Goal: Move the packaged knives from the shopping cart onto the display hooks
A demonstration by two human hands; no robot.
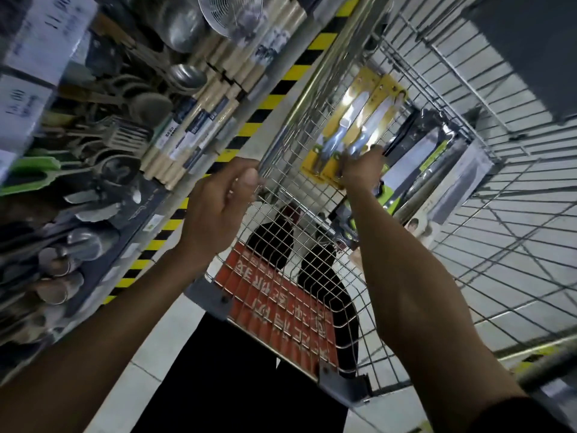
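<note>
A person leans over a wire shopping cart [293, 126] in a kitchenware aisle, the left hand [218, 207] curled round the cart's top rail. Inside the basket, the right hand [362, 170] grips the near end of two packaged knives [359, 120] on yellow backing cards held side by side. The cards' long axis runs diagonally away from the right hand. The blue-grey handles sit next to the fingers and the pale blades point toward the cart's far end. The print on the cards is too blurred to read.

Just beyond the right hand, larger knife packs [437, 170] in dark and lime-green packaging lie on the cart floor. Below both wrists, a red panel [274, 295] on the cart's flap carries white Korean lettering, seen upside down. Left of the left hand, rolling pins [218, 98] and ladles [184, 78] hang above a yellow-and-black striped shelf edge [281, 85]. The white price tags [46, 29] there are illegible.
</note>
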